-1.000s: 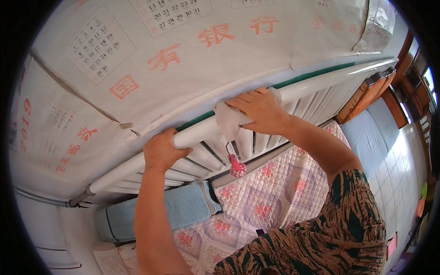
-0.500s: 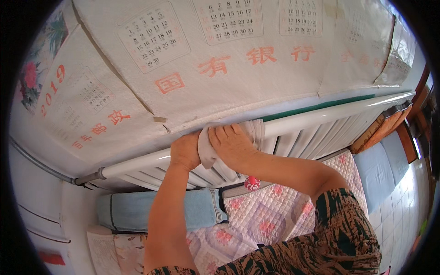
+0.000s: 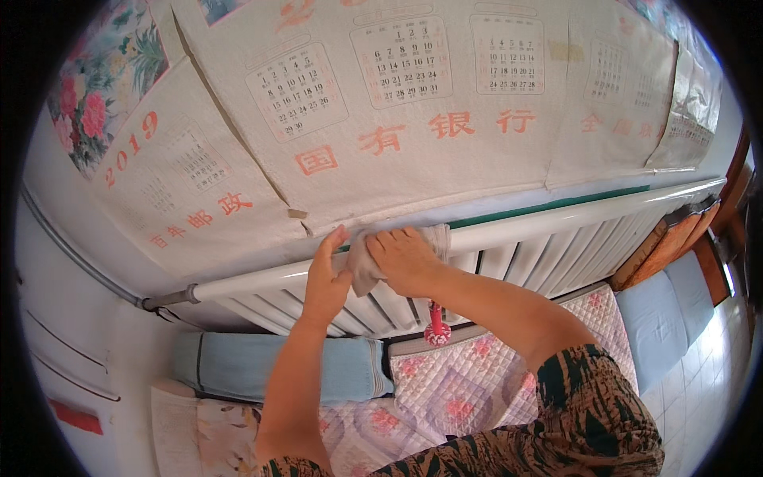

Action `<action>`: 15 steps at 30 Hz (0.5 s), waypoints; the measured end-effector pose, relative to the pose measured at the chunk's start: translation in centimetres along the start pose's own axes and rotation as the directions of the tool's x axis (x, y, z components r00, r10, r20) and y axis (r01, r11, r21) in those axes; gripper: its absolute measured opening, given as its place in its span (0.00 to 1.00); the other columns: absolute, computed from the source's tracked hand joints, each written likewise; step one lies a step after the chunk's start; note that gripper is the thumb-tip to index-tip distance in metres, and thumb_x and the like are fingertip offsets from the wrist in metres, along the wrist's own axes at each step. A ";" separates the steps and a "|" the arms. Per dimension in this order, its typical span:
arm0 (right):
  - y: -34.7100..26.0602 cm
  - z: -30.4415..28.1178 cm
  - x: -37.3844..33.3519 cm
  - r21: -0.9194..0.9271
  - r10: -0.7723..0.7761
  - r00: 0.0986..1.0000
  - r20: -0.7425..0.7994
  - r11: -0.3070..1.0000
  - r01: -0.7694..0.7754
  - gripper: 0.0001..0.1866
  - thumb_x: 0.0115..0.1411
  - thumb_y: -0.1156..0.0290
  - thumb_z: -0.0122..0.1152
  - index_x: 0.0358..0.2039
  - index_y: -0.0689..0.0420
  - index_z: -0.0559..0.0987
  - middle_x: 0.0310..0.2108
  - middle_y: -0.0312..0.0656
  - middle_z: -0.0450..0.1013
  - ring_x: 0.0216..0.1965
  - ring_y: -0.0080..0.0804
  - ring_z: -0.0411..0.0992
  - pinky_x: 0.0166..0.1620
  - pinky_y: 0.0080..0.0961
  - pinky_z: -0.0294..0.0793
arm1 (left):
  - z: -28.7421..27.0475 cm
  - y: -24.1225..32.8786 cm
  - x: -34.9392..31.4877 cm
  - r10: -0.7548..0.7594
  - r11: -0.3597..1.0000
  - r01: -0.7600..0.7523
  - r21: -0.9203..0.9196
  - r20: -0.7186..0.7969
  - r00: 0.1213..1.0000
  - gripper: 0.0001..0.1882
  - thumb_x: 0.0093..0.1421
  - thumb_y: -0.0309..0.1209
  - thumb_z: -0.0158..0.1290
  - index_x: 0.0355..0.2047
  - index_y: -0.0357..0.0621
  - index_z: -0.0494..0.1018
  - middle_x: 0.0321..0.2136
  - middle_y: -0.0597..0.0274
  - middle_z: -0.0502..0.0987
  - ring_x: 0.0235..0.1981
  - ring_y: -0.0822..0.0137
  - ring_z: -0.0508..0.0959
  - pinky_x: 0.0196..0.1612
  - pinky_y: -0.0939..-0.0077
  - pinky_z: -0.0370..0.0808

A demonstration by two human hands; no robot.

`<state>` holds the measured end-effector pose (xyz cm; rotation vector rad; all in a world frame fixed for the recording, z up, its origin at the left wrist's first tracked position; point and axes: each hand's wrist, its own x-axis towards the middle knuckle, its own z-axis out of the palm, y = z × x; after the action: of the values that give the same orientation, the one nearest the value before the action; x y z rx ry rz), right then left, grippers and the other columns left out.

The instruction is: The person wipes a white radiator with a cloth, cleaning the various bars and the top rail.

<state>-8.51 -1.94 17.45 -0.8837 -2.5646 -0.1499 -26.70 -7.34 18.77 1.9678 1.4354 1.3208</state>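
A pale greyish cloth point(image 3: 365, 270) is draped over the thick top rail of the white radiator point(image 3: 540, 226). My right hand point(image 3: 405, 258) presses down on this cloth with its fingers curled over the rail. Just left of the cloth, my left hand point(image 3: 327, 278) is raised at the rail, its thumb apart from its fingers and nothing in it. Below my right wrist hangs a red and white ball-shaped trinket point(image 3: 436, 330) on a red strap.
Large paper calendar sheets point(image 3: 445, 171) cover the wall behind. A metal pipe point(image 3: 171, 299) joins the radiator's left end. Below lie a folded blue towel-like bundle point(image 3: 278, 366) and a quilted floral cover point(image 3: 469, 389). An orange-brown cushion-like item point(image 3: 668, 246) leans at the far right.
My left hand has come off the cloth and opened beside it. My right hand stays on the cloth. The view has shifted a little, showing more of the wall.
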 end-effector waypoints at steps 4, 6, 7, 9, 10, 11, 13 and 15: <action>0.7 0.5 -0.5 0.019 0.031 0.999 0.043 0.999 -0.032 0.22 0.52 0.67 0.57 0.48 0.60 0.72 0.45 0.45 0.69 0.47 0.39 0.66 0.49 0.35 0.59 | 3.4 4.5 0.3 0.063 0.979 -0.050 -0.195 0.063 0.996 0.27 0.67 0.36 0.43 0.63 0.37 0.57 0.58 0.48 0.66 0.60 0.56 0.65 0.62 0.66 0.59; 0.1 0.9 0.2 0.052 0.037 0.997 0.061 0.998 -0.040 0.17 0.54 0.62 0.56 0.42 0.56 0.76 0.45 0.45 0.70 0.47 0.40 0.66 0.50 0.35 0.59 | 5.1 2.6 0.3 0.097 0.987 -0.100 0.123 0.028 0.995 0.28 0.67 0.40 0.42 0.63 0.38 0.57 0.58 0.47 0.66 0.59 0.54 0.65 0.62 0.64 0.58; -0.1 0.6 0.3 0.071 0.007 0.999 0.034 0.997 -0.009 0.18 0.53 0.61 0.56 0.43 0.56 0.76 0.45 0.46 0.70 0.47 0.40 0.66 0.50 0.35 0.59 | 5.6 2.3 0.5 0.123 0.953 -0.122 0.277 0.014 0.992 0.29 0.67 0.41 0.41 0.63 0.38 0.56 0.58 0.47 0.66 0.59 0.53 0.65 0.62 0.62 0.58; -0.2 0.0 0.0 0.106 -0.042 0.999 -0.019 0.993 0.044 0.20 0.53 0.59 0.57 0.44 0.55 0.75 0.45 0.46 0.70 0.48 0.41 0.65 0.50 0.36 0.60 | 6.4 1.9 0.6 0.110 0.966 -0.093 0.239 -0.055 0.992 0.30 0.67 0.44 0.41 0.64 0.39 0.57 0.57 0.47 0.66 0.58 0.51 0.64 0.62 0.60 0.57; 0.1 -0.5 0.1 0.139 -0.022 0.999 0.030 0.990 0.017 0.25 0.51 0.59 0.59 0.49 0.55 0.73 0.46 0.48 0.70 0.51 0.44 0.65 0.53 0.38 0.60 | 6.8 1.8 0.7 0.103 0.973 -0.082 0.216 -0.086 0.991 0.31 0.67 0.45 0.40 0.64 0.39 0.57 0.56 0.48 0.67 0.58 0.51 0.64 0.62 0.59 0.56; 0.3 -0.8 -0.5 0.222 -0.042 0.997 -0.060 0.974 0.055 0.26 0.51 0.61 0.59 0.50 0.56 0.72 0.47 0.49 0.69 0.51 0.45 0.65 0.54 0.40 0.60 | 7.3 1.5 0.7 0.144 0.964 -0.121 0.236 -0.085 0.986 0.31 0.67 0.46 0.40 0.64 0.40 0.57 0.56 0.49 0.67 0.58 0.51 0.64 0.62 0.59 0.55; 0.7 -2.0 -2.0 0.380 -0.063 0.966 -0.253 0.911 0.159 0.29 0.51 0.64 0.59 0.54 0.58 0.69 0.48 0.49 0.68 0.53 0.48 0.65 0.56 0.42 0.59 | 7.4 1.4 0.6 0.225 0.937 -0.194 0.290 -0.078 0.971 0.31 0.67 0.47 0.40 0.64 0.41 0.56 0.56 0.51 0.67 0.58 0.52 0.64 0.62 0.59 0.54; 3.1 -3.3 -4.8 0.378 0.011 0.997 -0.073 0.926 0.017 0.36 0.47 0.72 0.58 0.59 0.61 0.64 0.57 0.52 0.62 0.61 0.50 0.58 0.62 0.44 0.54 | 7.8 2.0 0.3 0.142 0.875 -0.122 0.468 -0.007 0.990 0.31 0.66 0.48 0.41 0.64 0.44 0.57 0.55 0.54 0.67 0.58 0.53 0.63 0.61 0.58 0.54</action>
<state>-2.07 -2.96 18.27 -0.7100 -2.4077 0.2998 -19.04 -6.14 16.51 2.3891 1.8006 1.1484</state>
